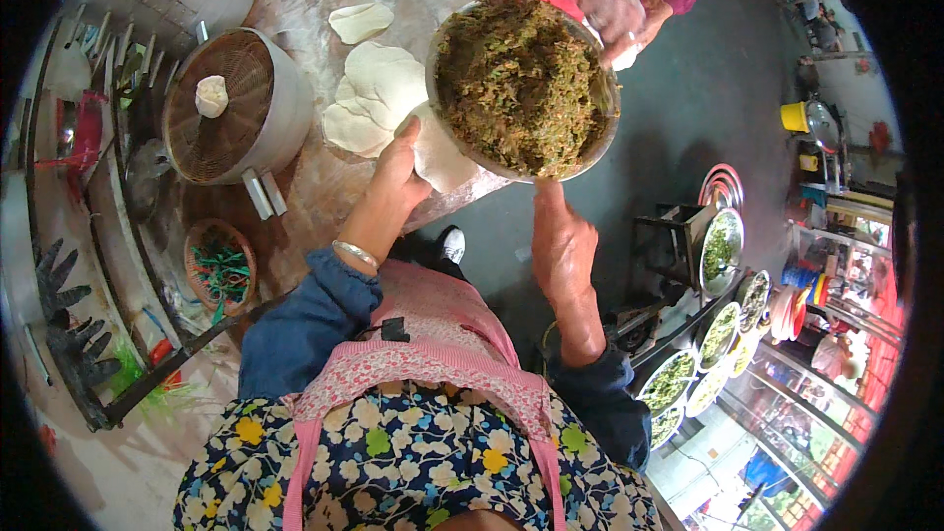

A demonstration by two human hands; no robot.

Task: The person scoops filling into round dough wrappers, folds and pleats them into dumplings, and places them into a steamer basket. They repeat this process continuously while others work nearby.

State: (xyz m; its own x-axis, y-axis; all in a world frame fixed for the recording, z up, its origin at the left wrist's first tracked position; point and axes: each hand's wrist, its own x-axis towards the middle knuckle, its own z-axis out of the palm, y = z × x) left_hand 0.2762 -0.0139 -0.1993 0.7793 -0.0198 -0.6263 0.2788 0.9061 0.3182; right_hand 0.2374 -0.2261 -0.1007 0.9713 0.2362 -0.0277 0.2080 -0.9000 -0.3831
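Note:
My left hand holds a round, flat dough wrapper, thumb on top, beside a pile of overlapping wrappers. My right hand is curled at the near rim of a metal bowl. Its fingertips meet the rim, and whether a tool is in them is hidden. Chopped brown-green filling heaps up in the bowl, which juts past the table's right edge. One more wrapper lies apart, farther back.
At left, a round steamer holds one filled bun. A small basket contains green ties. Across the bowl, a co-worker's hands hold white dough. The floured wooden table ends near my waist. Several bowls of chopped greens stand at right.

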